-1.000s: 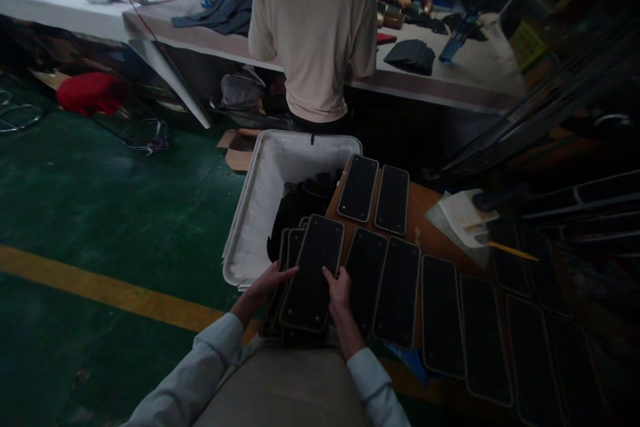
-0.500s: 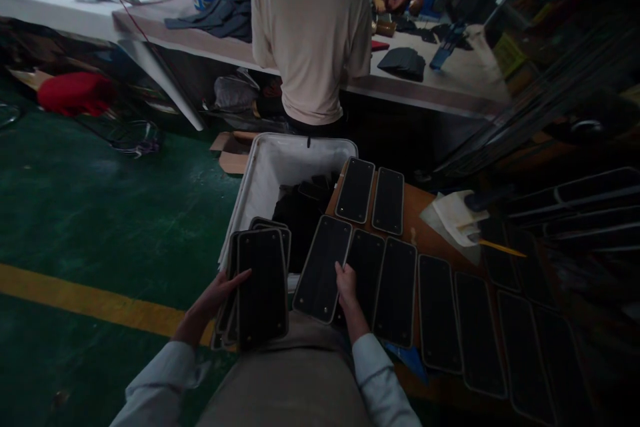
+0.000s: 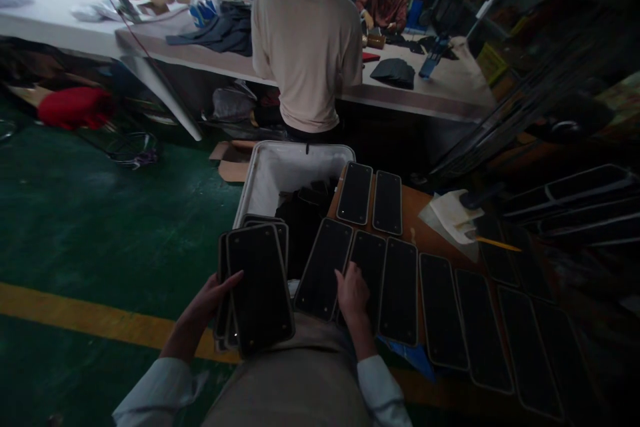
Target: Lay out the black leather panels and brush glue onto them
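My left hand (image 3: 213, 293) grips a fanned stack of black rectangular panels (image 3: 260, 293), its thumb on top near the left edge. These panels have rounded corners, pale edging and small metal dots at the corners. My right hand (image 3: 354, 290) has curled fingers, with its thumb tip at the right edge of a slanted black panel (image 3: 323, 273); its other fingertips are hidden. Beneath that hand lies another panel (image 3: 369, 253). Similar panels (image 3: 399, 287) run to the right in a row, and two more panels (image 3: 355, 193) lie behind them.
The panels rest on a brown board (image 3: 425, 223) with a white cloth-like piece (image 3: 455, 210) and a yellow stick (image 3: 497, 243). Beyond my hands stands a white bin (image 3: 265, 173) holding dark pieces. A person (image 3: 307, 47) stands at a long table (image 3: 200, 50); another person sits behind it.
My right hand has shifted slightly right and turned, showing more of its back over the neighbouring panel. The top panel in my left hand has tilted and slid a little across the stack.
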### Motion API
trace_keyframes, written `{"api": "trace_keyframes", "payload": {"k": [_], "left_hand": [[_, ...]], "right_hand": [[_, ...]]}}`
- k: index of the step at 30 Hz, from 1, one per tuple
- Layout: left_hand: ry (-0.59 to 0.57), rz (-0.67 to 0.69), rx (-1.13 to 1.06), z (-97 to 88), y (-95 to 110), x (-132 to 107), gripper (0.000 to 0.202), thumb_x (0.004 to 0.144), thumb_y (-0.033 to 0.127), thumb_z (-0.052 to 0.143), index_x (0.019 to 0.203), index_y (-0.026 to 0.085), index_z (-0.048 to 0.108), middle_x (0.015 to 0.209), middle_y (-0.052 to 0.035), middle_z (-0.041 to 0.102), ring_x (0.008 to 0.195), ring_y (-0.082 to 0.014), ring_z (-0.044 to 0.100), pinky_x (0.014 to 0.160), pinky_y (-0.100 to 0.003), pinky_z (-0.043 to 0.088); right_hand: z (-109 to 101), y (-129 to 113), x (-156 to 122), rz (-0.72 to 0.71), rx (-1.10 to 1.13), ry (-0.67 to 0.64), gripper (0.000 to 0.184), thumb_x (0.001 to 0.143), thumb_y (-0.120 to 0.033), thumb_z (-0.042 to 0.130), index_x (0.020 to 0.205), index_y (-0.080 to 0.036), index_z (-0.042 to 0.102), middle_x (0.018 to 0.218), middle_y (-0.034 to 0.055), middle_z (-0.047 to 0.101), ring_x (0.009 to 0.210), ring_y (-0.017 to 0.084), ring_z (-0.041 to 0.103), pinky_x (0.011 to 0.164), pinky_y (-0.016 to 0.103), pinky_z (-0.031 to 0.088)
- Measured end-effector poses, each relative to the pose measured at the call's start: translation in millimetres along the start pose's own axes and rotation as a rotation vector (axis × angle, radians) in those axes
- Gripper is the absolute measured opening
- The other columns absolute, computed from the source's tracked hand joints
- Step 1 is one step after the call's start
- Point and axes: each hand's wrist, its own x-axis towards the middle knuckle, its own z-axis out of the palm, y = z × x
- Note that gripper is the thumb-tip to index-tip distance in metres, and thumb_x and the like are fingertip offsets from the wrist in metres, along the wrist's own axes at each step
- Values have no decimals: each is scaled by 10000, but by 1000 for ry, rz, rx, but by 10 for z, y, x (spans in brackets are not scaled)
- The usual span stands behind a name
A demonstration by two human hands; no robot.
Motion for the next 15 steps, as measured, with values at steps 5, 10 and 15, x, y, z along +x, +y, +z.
{"api": "trace_keyframes", "payload": {"k": [5, 10, 15], "left_hand": [[-210, 55, -8, 372, -37, 60, 520, 737, 337, 809, 1177, 125, 627, 1041, -129, 754, 883, -288, 737, 739, -354, 631], [-381, -23, 17, 1032, -192, -59, 594, 714, 354, 822, 1222, 139, 604, 1116, -140, 732, 981, -303, 712, 820, -364, 607], [-541, -70, 80, 1490, -350, -172, 582, 673, 330, 851, 1176, 138, 629, 1106, -147, 733, 1022, -315, 696, 868, -379, 584]], "right_hand": [[8, -206, -393, -132, 596, -366, 611, 815, -543, 630, 1297, -183, 524, 1095, 106, 713, 1003, 245, 693, 865, 374, 558], [-4, -276, -730, -19, 554, -155, 739, 749, -517, 716, 1333, -125, 490, 1275, 181, 642, 1204, 312, 602, 1018, 437, 489], [-361, 45, -813, 53, 579, -35, 728, 795, -574, 623, 1330, -98, 490, 1353, 204, 584, 1289, 316, 535, 1099, 461, 421]]}}
